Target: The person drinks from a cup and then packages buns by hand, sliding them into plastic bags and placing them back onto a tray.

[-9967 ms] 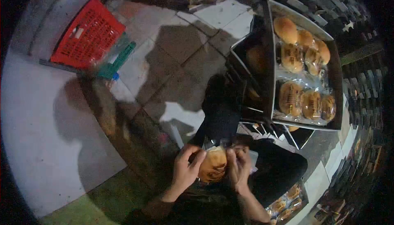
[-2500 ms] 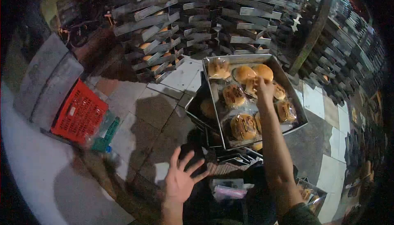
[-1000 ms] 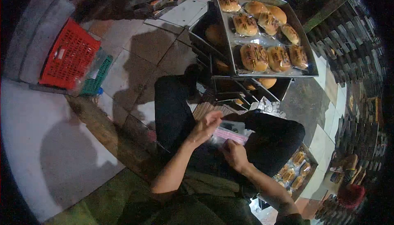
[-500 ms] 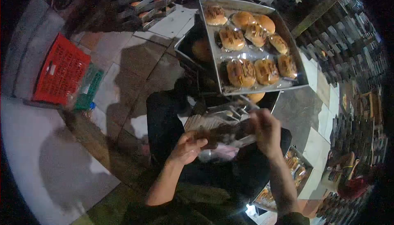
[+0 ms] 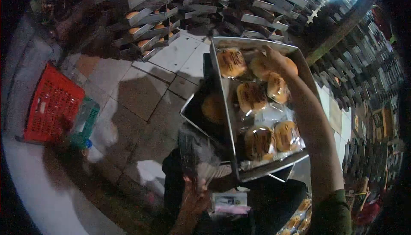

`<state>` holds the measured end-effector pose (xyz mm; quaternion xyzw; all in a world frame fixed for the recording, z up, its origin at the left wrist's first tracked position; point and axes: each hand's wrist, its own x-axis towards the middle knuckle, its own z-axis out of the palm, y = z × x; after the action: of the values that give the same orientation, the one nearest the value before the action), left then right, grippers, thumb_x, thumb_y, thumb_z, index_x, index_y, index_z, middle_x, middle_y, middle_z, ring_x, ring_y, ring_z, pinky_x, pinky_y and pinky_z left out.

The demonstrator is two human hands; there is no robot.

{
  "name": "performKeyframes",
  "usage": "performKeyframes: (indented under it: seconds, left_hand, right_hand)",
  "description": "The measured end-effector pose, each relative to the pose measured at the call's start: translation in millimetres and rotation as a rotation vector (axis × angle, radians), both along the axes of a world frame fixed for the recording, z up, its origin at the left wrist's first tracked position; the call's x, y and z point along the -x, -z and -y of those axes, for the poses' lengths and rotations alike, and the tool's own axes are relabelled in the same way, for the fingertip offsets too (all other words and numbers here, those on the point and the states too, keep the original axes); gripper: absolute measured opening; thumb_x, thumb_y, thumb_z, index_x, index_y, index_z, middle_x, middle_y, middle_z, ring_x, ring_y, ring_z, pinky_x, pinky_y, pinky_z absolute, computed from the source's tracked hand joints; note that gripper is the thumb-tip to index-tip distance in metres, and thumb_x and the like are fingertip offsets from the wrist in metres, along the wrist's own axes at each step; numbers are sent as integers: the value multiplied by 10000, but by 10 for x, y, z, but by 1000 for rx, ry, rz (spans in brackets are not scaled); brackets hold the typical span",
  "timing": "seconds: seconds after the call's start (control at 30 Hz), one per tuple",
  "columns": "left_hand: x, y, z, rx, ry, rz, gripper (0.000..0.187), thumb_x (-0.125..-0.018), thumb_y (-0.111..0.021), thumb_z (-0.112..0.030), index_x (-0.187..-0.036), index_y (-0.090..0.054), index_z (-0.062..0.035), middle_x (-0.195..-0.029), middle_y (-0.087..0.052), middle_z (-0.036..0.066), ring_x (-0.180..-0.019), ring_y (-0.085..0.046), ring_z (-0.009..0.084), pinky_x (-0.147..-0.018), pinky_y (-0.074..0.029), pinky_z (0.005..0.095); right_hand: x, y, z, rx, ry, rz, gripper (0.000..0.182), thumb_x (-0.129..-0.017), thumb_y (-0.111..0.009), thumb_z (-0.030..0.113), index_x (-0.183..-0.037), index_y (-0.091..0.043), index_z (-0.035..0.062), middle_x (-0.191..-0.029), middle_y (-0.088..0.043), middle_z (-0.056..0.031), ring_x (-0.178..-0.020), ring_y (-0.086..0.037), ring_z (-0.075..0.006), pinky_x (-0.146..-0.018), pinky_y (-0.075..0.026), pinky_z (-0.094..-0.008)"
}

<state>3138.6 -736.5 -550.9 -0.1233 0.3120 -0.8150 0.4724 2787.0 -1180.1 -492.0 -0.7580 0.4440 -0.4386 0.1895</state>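
Observation:
My left hand [image 5: 196, 195], low in the middle of the view, pinches a clear plastic bag [image 5: 195, 149] that stands up from the fingers. Stretched out over the metal tray [image 5: 234, 149], my right hand [image 5: 276, 59] has its fingers around a bare bun [image 5: 259, 67] at the far side. Another bare bun [image 5: 290, 66] sits just right of that hand. Several buns in printed clear wrappers lie in the tray, such as a wrapped bun [image 5: 260, 143] near the front. A packet of plastic bags [image 5: 230, 201] lies on my lap, beside my left hand.
Beneath the tray, a darker tray [image 5: 199, 113] with a bun juts out to the left. Red [image 5: 53, 106] and green crates [image 5: 85, 123] stand on the left. Stacked trays [image 5: 158, 25] with buns fill the back. Lower right, another tray holds wrapped buns [image 5: 295, 222].
My right hand has left the bag and reached forward into the tray. My left hand has dropped lower, with the bag now upright. The view has shifted, and the tray appears lower.

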Motion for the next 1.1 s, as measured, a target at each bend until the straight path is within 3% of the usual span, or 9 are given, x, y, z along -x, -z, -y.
performKeyframes:
  seconds: [0.03, 0.13, 0.27, 0.33, 0.4, 0.5, 0.63, 0.77, 1.1]
  left_hand:
    - [9, 94, -1, 51, -65, 143, 462, -845, -477, -438, -1058, -532, -31, -977, -582, 134, -948, -562, 245, -606, -507, 354]
    - [-109, -368, 394, 318, 160, -148, 396, -875, -450, -385, -1070, -532, -50, -988, -578, 127, -994, -535, 236, -677, -491, 374]
    - [71, -378, 202, 172, -144, 183, 367, -887, -431, -376, -1020, -557, -58, -999, -578, 112, -944, -551, 227, -681, -481, 389]
    - [87, -330, 139, 82, -54, 298, 336, -846, -515, -365, -939, -577, -48, -961, -593, 108, -936, -547, 221, -640, -469, 380]
    - [35, -383, 110, -414, 165, 309, 313, -806, -588, -333, -872, -587, -27, -902, -605, 132, -875, -572, 239, -614, -475, 380]
    - [49, -871, 224, 301, -58, 861, 281, -824, -592, -271, -831, -588, 10, -799, -610, 155, -684, -605, 236, -543, -490, 331]
    - [109, -1149, 29, 199, -6, 1315, 242, -820, -608, -218, -824, -595, 24, -767, -614, 103, -683, -584, 162, -553, -466, 285]
    - [-69, -1270, -149, 690, 207, 1836, 172, -821, -602, -137, -812, -611, 35, -759, -614, 47, -690, -527, 82, -599, -442, 246]
    - [-279, -1846, -371, 782, 491, 1963, 223, -876, -507, -147, -853, -586, 60, -735, -619, 109, -584, -606, 145, -452, -506, 259]
  right_hand:
    - [87, 233, 221, -239, -307, 532, 336, -825, -551, 337, -943, -588, 24, -869, -616, -159, -792, -591, -289, -732, -461, -343]
    - [-530, -1272, -509, -738, 2, -914, 444, -673, -690, 329, -968, -562, 23, -940, -604, -143, -809, -581, -269, -696, -464, -382]
    - [-375, -1325, -939, -39, -15, -1297, 493, -680, -689, 371, -984, -555, 8, -957, -608, -130, -769, -593, -252, -683, -483, -358]
    - [-250, -1325, -1068, -467, -51, -116, 366, -763, -623, 241, -1029, -553, -1, -1030, -576, -152, -925, -580, -204, -754, -499, -318]
    - [-552, -1703, -1639, -449, 58, 389, 399, -803, -536, 243, -1127, -475, 18, -1042, -563, -136, -963, -563, -212, -772, -499, -326]
    - [-755, -1923, -2773, -706, -125, 910, 441, -788, -538, 241, -1175, -430, 59, -1098, -528, -90, -993, -533, -202, -857, -447, -329]
    - [-729, -1907, -3886, -997, -65, 737, 614, -693, -694, 264, -1182, -413, 19, -1090, -518, -103, -1044, -484, -200, -909, -394, -348]
    - [-679, -1857, -4522, -873, -251, 402, 825, -611, -790, 244, -1234, -317, -18, -1140, -452, -119, -1029, -480, -208, -884, -408, -340]
    - [-581, -1822, -5046, -878, -191, 503, 452, -704, -725, 158, -1062, -486, 18, -1007, -534, -55, -956, -494, -126, -842, -396, -264]
